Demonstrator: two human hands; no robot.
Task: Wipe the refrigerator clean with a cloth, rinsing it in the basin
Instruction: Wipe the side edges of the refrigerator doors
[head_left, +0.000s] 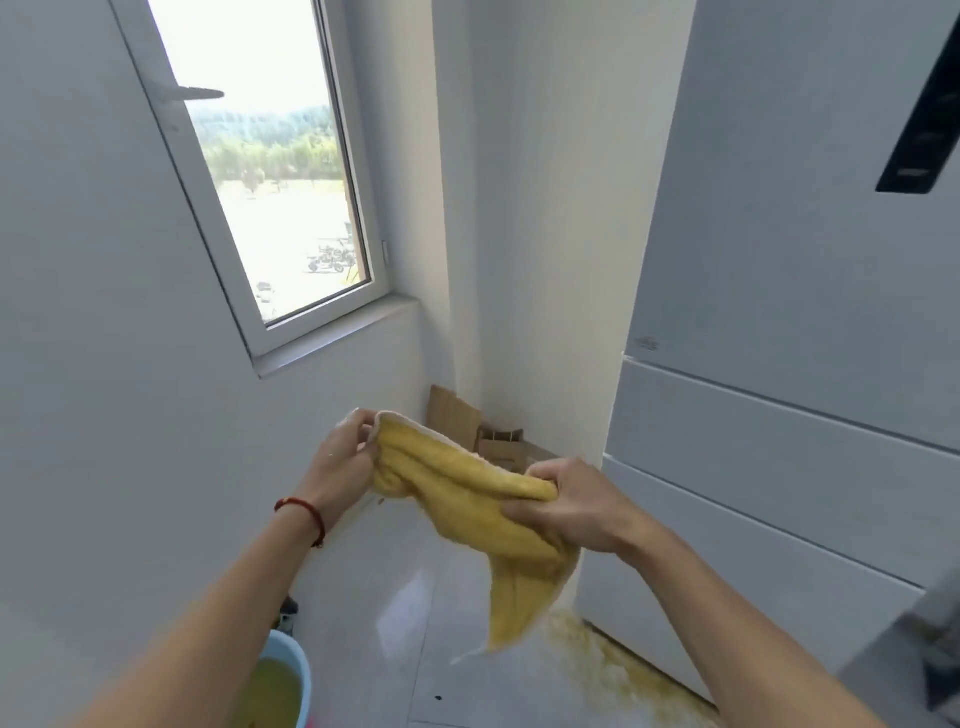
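Note:
A yellow cloth (467, 499) is stretched between both hands in the middle of the view, one corner hanging down toward the floor. My left hand (343, 457) pinches its upper left edge. My right hand (571, 506) grips the bunched right part. The white refrigerator (779, 338) stands at the right, with drawer fronts below its upper door and a dark panel near the top. A light blue basin (291, 660) holding yellowish water sits on the floor at the lower left, partly hidden by my left forearm.
A window (270, 182) is set in the white wall at the left. Brown cardboard pieces (467, 426) lean in the corner behind the cloth. The glossy floor tiles (415, 623) show a yellowish stain (613, 665) along the refrigerator's base.

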